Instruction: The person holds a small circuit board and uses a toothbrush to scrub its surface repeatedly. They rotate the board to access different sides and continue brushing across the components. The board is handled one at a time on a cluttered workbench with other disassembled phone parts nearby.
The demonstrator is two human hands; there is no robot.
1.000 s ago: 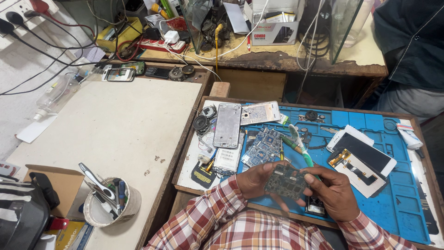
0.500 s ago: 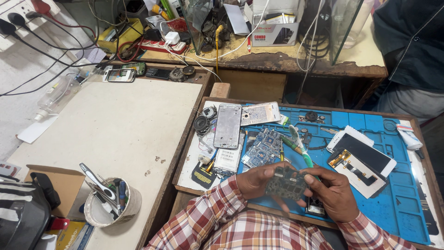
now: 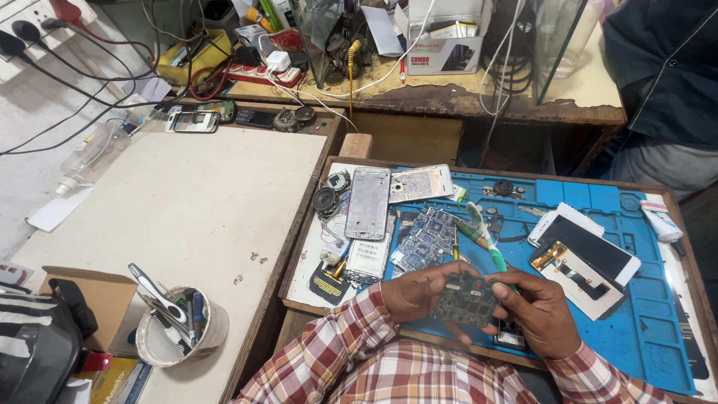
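Note:
A dark green circuit board (image 3: 465, 299) is held between both hands above the near edge of a blue work mat (image 3: 636, 329). My left hand (image 3: 419, 292) grips its left side, thumb on top. My right hand (image 3: 535, 310) grips its right side, fingers curled under it. Both sleeves are red and white plaid. Just beyond the hands lie a blue circuit board (image 3: 424, 239), a silver phone frame (image 3: 369, 202) and a green-handled tool (image 3: 485, 241). A white phone with an open back and a dark screen panel (image 3: 583, 258) lies to the right.
A wooden tray (image 3: 307, 224) holds the mat and parts. To the left stands a pale board table (image 3: 187, 209) with a tin of tools (image 3: 178, 329) and a cardboard box (image 3: 97, 299). A cluttered shelf with cables (image 3: 351, 52) runs behind. Another person sits at the far right (image 3: 666, 82).

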